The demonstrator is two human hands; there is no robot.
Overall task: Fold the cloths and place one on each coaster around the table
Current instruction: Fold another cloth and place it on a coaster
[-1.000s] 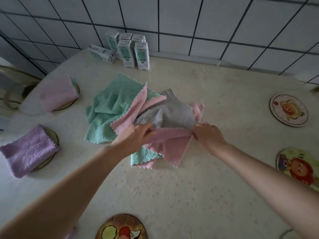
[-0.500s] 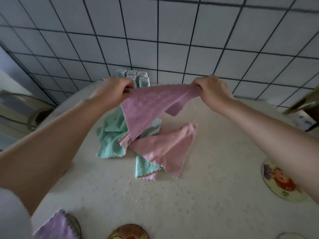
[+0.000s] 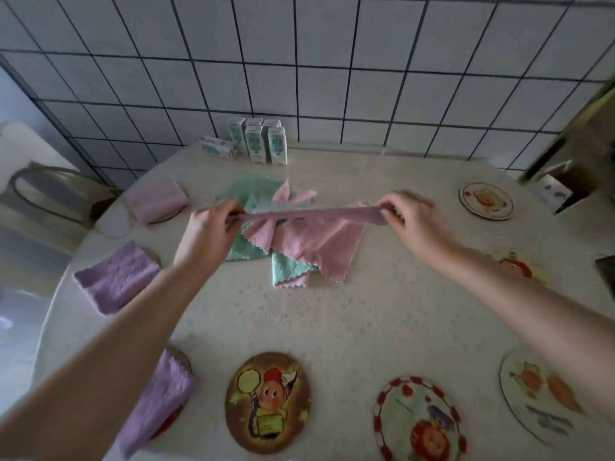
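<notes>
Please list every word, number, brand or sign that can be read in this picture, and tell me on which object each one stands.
None can be read.
Cartons by the wall: green print on the fronts, too small and blurred to read.
Coasters, such as the brown one: cartoon drawings only, no readable words.
Cloths and table: no print visible.

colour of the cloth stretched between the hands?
Pink, with a zigzag-cut edge. The cloth hangs between left hand and right hand; head view.
</notes>
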